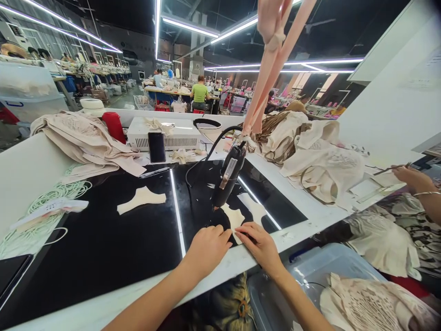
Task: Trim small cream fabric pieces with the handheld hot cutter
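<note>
Currently, the cream piece point(234, 218) is touched by the left hand point(211, 244) and right hand point(259, 244), fingers bent; whether it is pinched cannot be told.

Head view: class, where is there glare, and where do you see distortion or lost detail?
Head view: ceiling tubes apparently reflect as two bright streaks on the glossy black board; head view: outer edges look stretched, top-right corner dark; head view: the label on the black tool is unreadable.
</note>
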Available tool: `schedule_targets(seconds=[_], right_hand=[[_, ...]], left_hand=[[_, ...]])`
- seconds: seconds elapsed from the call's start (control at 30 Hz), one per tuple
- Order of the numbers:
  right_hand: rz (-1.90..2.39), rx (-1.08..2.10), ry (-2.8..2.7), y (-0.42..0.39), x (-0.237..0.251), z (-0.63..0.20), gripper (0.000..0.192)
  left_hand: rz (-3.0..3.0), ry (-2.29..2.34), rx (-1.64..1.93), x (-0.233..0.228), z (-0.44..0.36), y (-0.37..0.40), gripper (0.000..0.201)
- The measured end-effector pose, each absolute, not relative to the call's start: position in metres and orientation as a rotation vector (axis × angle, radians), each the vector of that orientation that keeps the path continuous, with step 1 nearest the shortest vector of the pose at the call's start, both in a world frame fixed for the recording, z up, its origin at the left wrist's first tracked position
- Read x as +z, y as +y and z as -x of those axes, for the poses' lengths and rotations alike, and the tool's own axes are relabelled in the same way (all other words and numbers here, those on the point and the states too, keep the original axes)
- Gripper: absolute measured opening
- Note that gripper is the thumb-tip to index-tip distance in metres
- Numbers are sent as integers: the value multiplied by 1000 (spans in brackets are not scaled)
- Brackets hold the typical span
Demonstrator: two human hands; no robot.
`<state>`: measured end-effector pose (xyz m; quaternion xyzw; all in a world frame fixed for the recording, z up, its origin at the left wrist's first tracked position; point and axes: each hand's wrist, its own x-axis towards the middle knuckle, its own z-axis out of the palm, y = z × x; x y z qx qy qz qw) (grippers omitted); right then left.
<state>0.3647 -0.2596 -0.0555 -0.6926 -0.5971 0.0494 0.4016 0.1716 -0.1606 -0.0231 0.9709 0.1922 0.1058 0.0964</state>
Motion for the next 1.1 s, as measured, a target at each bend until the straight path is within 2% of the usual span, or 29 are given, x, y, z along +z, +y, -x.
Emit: schedule_targets(seconds=[0.3,0.53,0.77,1.1], right_hand=[[1780,85,-1457,-259,-53,-361,30],[1789,77,-1457,-256,-53,-363,40],[1787,98,-1411,-255,-59,-370,37],[1788,136,-1143,-259,-55,-371,41]], left_hand=[[-2858,569,365,-26,-177,-159,19],[-2892,486,459,-32,-178,-157,23],[-2932,485,502,-38,-183,-160,18],[-2916,472,494,-38,-183,-162,20]])
